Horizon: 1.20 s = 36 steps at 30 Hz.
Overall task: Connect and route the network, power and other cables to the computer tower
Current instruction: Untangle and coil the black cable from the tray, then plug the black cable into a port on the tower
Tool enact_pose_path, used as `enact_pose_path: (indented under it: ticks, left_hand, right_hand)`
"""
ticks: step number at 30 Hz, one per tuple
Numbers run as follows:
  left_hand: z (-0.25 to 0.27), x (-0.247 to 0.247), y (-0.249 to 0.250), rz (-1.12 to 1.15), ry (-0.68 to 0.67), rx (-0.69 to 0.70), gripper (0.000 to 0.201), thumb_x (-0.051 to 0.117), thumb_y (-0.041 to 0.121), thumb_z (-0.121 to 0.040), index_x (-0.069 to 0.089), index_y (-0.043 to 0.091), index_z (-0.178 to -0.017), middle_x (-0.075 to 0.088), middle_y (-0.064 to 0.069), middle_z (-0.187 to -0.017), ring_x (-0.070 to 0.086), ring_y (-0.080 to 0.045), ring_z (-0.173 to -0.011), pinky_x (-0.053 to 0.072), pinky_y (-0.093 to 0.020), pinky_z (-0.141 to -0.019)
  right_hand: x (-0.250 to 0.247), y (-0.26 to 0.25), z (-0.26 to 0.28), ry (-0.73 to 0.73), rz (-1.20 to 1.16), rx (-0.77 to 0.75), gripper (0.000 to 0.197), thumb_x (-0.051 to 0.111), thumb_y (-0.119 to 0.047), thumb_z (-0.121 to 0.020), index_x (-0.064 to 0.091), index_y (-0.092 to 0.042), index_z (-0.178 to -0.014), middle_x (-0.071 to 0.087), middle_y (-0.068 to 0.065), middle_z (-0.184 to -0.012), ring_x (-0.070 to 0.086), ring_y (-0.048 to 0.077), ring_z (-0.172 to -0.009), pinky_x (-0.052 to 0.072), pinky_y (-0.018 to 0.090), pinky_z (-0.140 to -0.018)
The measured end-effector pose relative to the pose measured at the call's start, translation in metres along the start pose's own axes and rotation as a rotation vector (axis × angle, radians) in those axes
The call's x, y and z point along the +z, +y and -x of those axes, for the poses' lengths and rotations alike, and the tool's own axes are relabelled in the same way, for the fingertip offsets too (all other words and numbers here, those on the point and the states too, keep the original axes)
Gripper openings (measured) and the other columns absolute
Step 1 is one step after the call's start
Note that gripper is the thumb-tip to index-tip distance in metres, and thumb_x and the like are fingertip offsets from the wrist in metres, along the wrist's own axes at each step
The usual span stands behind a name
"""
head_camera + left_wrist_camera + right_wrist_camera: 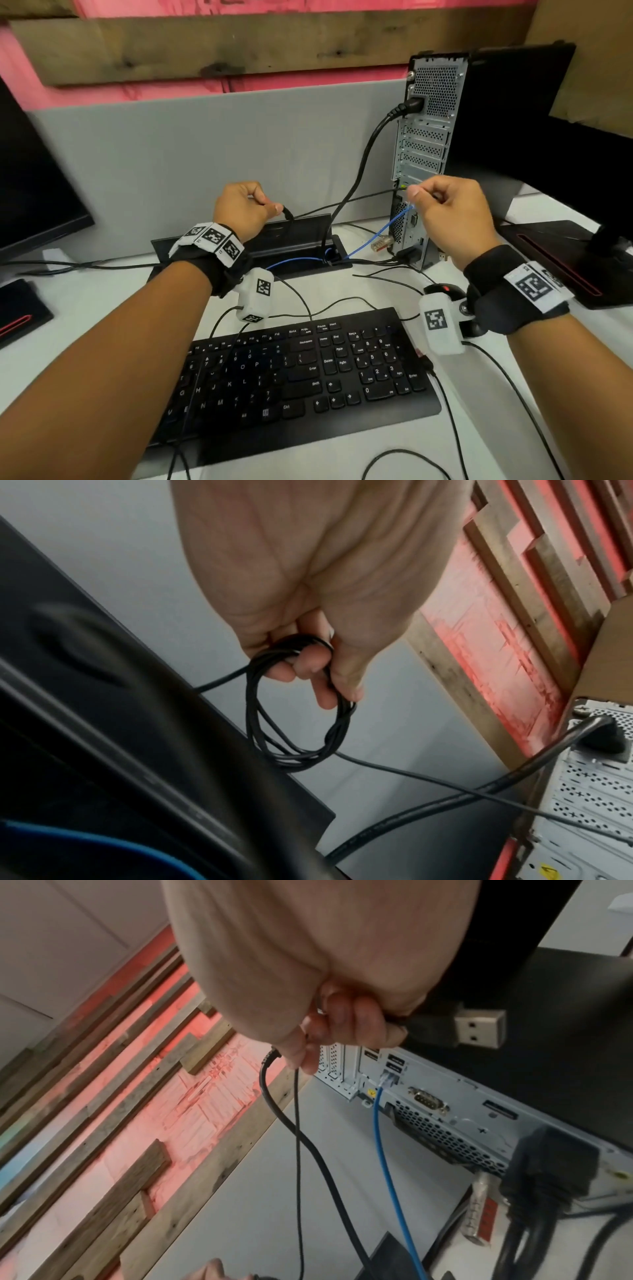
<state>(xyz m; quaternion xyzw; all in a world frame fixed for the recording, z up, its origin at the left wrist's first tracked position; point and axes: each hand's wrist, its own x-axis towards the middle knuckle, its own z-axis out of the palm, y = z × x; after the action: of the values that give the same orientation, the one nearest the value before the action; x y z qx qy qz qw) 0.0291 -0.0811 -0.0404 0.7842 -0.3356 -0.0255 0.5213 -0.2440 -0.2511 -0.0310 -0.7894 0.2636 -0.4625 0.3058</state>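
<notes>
Head view: hands (243,209) (452,219) raised, gripping thin cable (342,200).

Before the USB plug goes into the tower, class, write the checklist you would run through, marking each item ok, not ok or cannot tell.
1. USB plug held in the right hand: ok.
2. Slack coiled: ok, the left hand holds the thin black cable in loops.
3. Blue network cable seated in the computer tower: ok.
4. Power cable plugged in: ok.
5. Free USB port: cannot tell.
6. Plug facing the right way: cannot tell.
</notes>
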Motion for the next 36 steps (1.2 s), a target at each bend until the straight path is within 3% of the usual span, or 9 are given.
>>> enact_pose_path:
  ticks: [8,13,17,20,25,28,31,33,36]
  left_hand:
    - [-0.017,-0.009,-0.007,-0.005,0.024,-0.028,0.034,0.081,0.021,-0.08,0.052,0.021,-0.062,0.077,-0.003,-0.076,0.065,-0.012,-0.057,0.053,-0.03,-0.065]
    - [-0.007,-0.008,-0.01,0.081,-0.161,-0.05,0.028,0.074,0.005,-0.086,0.051,0.011,-0.07,0.072,-0.018,-0.072,0.068,-0.03,-0.065,0.055,-0.032,-0.058]
    - [0.006,-0.005,0.0,0.015,-0.371,-0.08,0.01,0.067,0.001,-0.089,0.06,0.008,-0.091,0.069,-0.016,-0.079,0.052,-0.018,-0.053,0.048,-0.021,-0.048]
    - [0.008,0.004,0.007,-0.041,-0.485,-0.079,0.014,0.06,0.007,-0.094,0.071,0.005,-0.101,0.059,-0.009,-0.076,0.046,-0.011,-0.05,0.048,-0.026,-0.054]
    - [0.006,0.013,0.01,-0.258,-0.502,0.027,0.033,0.065,0.055,-0.086,0.076,0.024,-0.081,0.066,-0.018,-0.084,0.064,-0.029,-0.082,0.06,-0.044,-0.082]
    - [0.005,0.019,0.004,-0.343,-0.491,0.054,0.045,0.058,0.052,-0.093,0.059,0.018,-0.062,0.046,-0.001,-0.056,0.049,-0.019,-0.06,0.053,-0.041,-0.074]
    - [0.005,0.025,0.0,-0.47,-0.484,0.087,0.043,0.054,0.05,-0.095,0.056,0.02,-0.065,0.049,0.002,-0.06,0.049,-0.017,-0.062,0.046,-0.033,-0.073]
    - [0.005,0.027,-0.001,-0.495,-0.498,0.079,0.043,0.053,0.051,-0.096,0.057,0.019,-0.067,0.052,0.001,-0.062,0.052,-0.017,-0.064,0.048,-0.034,-0.075]
    - [0.01,0.036,0.002,-0.463,-0.605,0.032,0.045,0.05,0.051,-0.097,0.057,0.017,-0.068,0.06,0.001,-0.065,0.06,-0.015,-0.061,0.052,-0.035,-0.075]
  right_hand:
    - [-0.017,0.019,-0.009,0.07,0.08,0.009,0.022,0.065,-0.033,-0.097,0.074,-0.019,-0.083,0.063,-0.012,-0.066,0.055,0.0,-0.061,0.043,0.022,-0.065]
    - [-0.019,0.026,-0.006,0.017,0.091,0.071,0.027,0.071,-0.039,-0.092,0.072,-0.017,-0.076,0.055,-0.007,-0.057,0.048,0.008,-0.053,0.039,0.023,-0.056]
    - [-0.019,0.023,-0.007,-0.05,0.068,0.059,0.019,0.067,-0.03,-0.096,0.073,-0.018,-0.083,0.06,-0.003,-0.064,0.051,0.008,-0.057,0.043,0.026,-0.06]
    - [-0.021,0.02,-0.012,-0.061,0.036,-0.007,0.015,0.06,-0.027,-0.098,0.069,-0.021,-0.089,0.064,0.006,-0.076,0.055,0.019,-0.07,0.051,0.04,-0.07]
    - [-0.029,0.021,-0.014,0.072,-0.027,-0.018,0.015,0.053,-0.038,-0.099,0.062,-0.027,-0.094,0.051,-0.013,-0.066,0.05,0.015,-0.062,0.052,0.044,-0.061]
    - [-0.03,0.021,-0.014,0.129,-0.035,-0.018,0.016,0.061,-0.035,-0.096,0.065,-0.02,-0.09,0.061,-0.001,-0.073,0.056,0.014,-0.067,0.054,0.043,-0.065]
    - [-0.025,0.021,-0.013,0.1,-0.069,0.019,0.02,0.068,-0.037,-0.09,0.065,-0.021,-0.079,0.067,0.013,-0.077,0.059,0.024,-0.068,0.054,0.045,-0.068]
    - [-0.023,0.019,-0.013,0.076,-0.066,0.033,0.021,0.066,-0.041,-0.087,0.066,-0.022,-0.078,0.066,0.008,-0.071,0.059,0.028,-0.066,0.054,0.045,-0.064]
    - [-0.025,0.016,-0.016,0.049,-0.117,0.028,0.014,0.063,-0.029,-0.094,0.069,-0.026,-0.081,0.057,-0.011,-0.062,0.05,0.011,-0.06,0.047,0.033,-0.06]
